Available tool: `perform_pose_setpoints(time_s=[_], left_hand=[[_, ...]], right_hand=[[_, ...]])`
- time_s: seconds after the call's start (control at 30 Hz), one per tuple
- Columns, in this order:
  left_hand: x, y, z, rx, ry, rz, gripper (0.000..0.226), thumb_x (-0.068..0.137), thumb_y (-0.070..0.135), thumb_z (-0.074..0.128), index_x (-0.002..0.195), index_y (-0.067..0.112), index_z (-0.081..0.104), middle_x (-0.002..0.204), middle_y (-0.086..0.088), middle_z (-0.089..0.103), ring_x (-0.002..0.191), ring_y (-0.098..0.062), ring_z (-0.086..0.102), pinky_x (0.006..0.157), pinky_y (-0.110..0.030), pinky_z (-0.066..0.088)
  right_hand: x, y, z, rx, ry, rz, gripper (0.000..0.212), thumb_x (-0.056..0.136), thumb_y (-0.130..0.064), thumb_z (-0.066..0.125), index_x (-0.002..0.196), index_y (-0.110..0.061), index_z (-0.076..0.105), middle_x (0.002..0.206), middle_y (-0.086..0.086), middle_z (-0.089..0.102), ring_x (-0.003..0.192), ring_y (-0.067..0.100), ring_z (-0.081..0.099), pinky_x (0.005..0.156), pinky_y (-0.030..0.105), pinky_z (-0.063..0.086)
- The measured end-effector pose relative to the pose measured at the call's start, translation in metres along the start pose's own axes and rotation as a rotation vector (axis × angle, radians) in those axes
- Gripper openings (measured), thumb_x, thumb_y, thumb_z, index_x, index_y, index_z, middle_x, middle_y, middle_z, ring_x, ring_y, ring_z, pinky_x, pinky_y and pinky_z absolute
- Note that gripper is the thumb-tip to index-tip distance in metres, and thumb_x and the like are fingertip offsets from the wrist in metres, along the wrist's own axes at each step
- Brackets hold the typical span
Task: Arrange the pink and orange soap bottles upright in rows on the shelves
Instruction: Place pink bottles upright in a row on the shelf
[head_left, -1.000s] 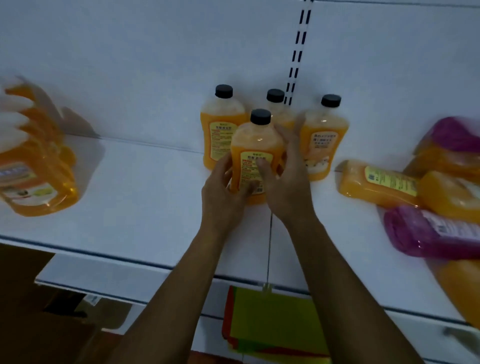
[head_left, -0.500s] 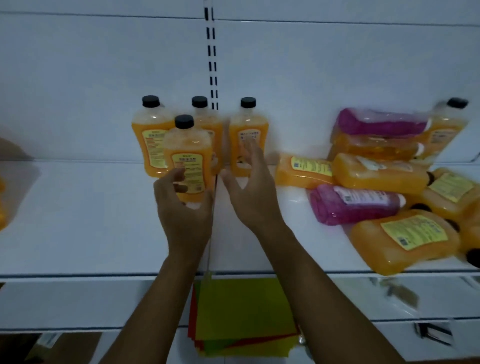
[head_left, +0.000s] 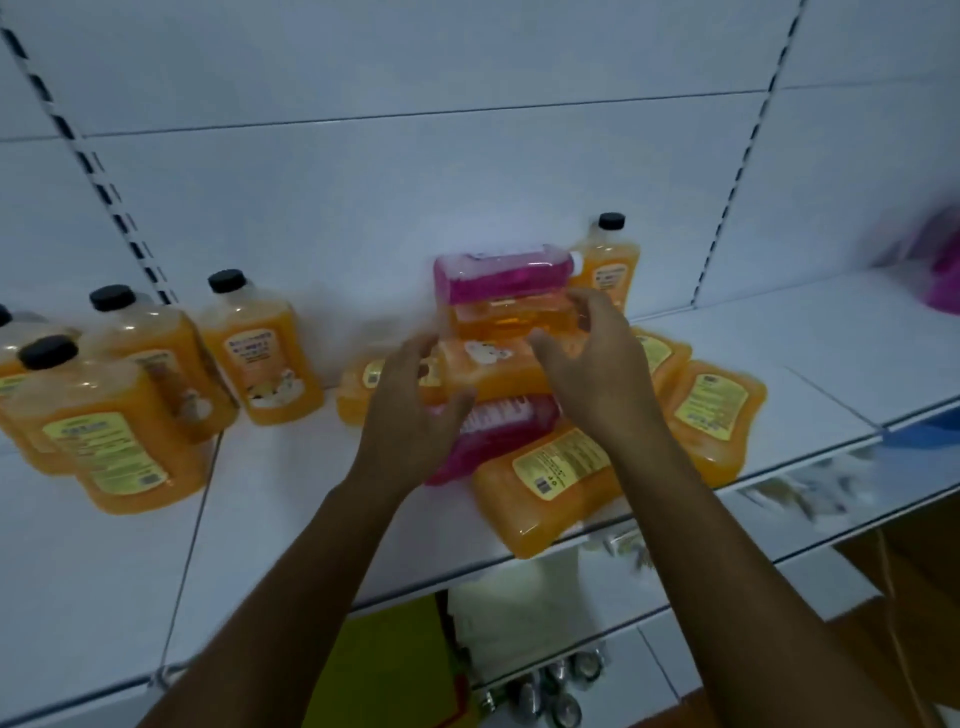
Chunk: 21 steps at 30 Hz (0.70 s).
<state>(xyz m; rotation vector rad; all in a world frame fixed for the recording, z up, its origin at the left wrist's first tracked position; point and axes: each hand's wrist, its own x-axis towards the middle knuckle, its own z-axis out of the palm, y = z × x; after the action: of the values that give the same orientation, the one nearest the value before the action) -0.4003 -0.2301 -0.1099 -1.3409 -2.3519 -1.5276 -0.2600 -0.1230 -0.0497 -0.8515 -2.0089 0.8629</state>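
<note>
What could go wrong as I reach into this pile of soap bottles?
1. The pink bottle lies atop the stacked heap; tugging the orange bottle your hands reach for, lower down, may topple it.
2. The front orange bottle overhangs the shelf edge, near your right hand's forearm; a nudge could drop it.
3. Your left hand hides part of the lower pink bottle, so grasping is partly blind.

Single head-worn view, tilted forward and down, close to a white shelf (head_left: 519, 540); forearms enter from 6 o'clock, back panel (head_left: 467, 182) toward 12 o'clock.
</note>
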Motion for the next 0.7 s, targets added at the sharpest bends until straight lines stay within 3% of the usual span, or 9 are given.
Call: perform_pose_setpoints(time_s=[0.17, 0.3, 0.37, 0.43, 0.5, 0.57, 0.7], left_hand=[[0.039, 0.024, 0.011, 0.049, -0.019, -0.068, 0.069, 0.089, 0.044, 0.063, 0.147, 0.025, 0.029, 0.148, -0.001, 0.041, 0.130, -0.021, 0.044, 0.100, -0.045, 0.046], [0.065, 0.036, 0.013, -0.051, -0.024, -0.040, 0.057, 0.092, 0.040, 0.061, 0.141, 0.031, 0.034, 0.128, 0.015, 0.046, 0.114, -0.008, 0.045, 0.096, -0.041, 0.048], [0.076, 0.038, 0.016, -0.066, -0.038, -0.024, 0.053, 0.093, 0.037, 0.059, 0.140, 0.030, 0.036, 0.119, 0.019, 0.043, 0.109, -0.004, 0.045, 0.091, -0.030, 0.048], [0.087, 0.034, 0.018, -0.068, -0.047, -0.040, 0.062, 0.093, 0.036, 0.060, 0.146, 0.025, 0.031, 0.127, 0.016, 0.045, 0.111, -0.005, 0.047, 0.087, -0.022, 0.047], [0.096, 0.027, 0.020, -0.078, -0.061, -0.063, 0.070, 0.091, 0.035, 0.062, 0.150, 0.024, 0.025, 0.142, 0.006, 0.045, 0.119, -0.010, 0.048, 0.095, -0.030, 0.049], [0.100, 0.024, 0.020, -0.085, -0.048, -0.067, 0.068, 0.091, 0.032, 0.063, 0.149, 0.024, 0.029, 0.143, 0.001, 0.046, 0.118, -0.009, 0.049, 0.099, -0.038, 0.050], [0.105, 0.021, 0.020, -0.130, 0.024, -0.086, 0.058, 0.089, 0.025, 0.067, 0.141, 0.020, 0.043, 0.137, -0.001, 0.051, 0.115, -0.009, 0.051, 0.094, -0.035, 0.053]], right_hand=[[0.046, 0.023, -0.013, 0.048, -0.005, 0.083, 0.059, 0.092, -0.041, 0.060, 0.142, -0.022, 0.036, 0.142, 0.000, 0.046, 0.125, 0.017, 0.046, 0.089, 0.030, 0.042], [0.085, 0.033, -0.006, 0.041, -0.062, 0.099, 0.067, 0.093, -0.038, 0.059, 0.149, -0.020, 0.028, 0.149, 0.005, 0.039, 0.133, 0.024, 0.042, 0.099, 0.039, 0.043], [0.099, 0.037, 0.001, 0.049, -0.101, 0.108, 0.064, 0.094, -0.038, 0.058, 0.147, -0.018, 0.029, 0.146, 0.005, 0.042, 0.130, 0.024, 0.045, 0.098, 0.038, 0.045], [0.110, 0.043, 0.011, 0.060, -0.139, 0.070, 0.058, 0.093, -0.038, 0.059, 0.142, -0.015, 0.037, 0.132, 0.002, 0.051, 0.118, 0.021, 0.051, 0.087, 0.031, 0.045], [0.119, 0.050, 0.021, 0.050, -0.141, 0.038, 0.053, 0.091, -0.043, 0.060, 0.134, -0.016, 0.045, 0.124, 0.001, 0.054, 0.109, 0.018, 0.054, 0.079, 0.025, 0.043], [0.122, 0.055, 0.025, 0.039, -0.107, 0.021, 0.052, 0.089, -0.048, 0.061, 0.130, -0.019, 0.048, 0.124, 0.005, 0.053, 0.108, 0.020, 0.054, 0.080, 0.025, 0.043], [0.123, 0.056, 0.028, 0.030, -0.060, -0.015, 0.052, 0.087, -0.044, 0.065, 0.130, -0.016, 0.051, 0.121, 0.003, 0.054, 0.108, 0.017, 0.050, 0.084, 0.026, 0.042]])
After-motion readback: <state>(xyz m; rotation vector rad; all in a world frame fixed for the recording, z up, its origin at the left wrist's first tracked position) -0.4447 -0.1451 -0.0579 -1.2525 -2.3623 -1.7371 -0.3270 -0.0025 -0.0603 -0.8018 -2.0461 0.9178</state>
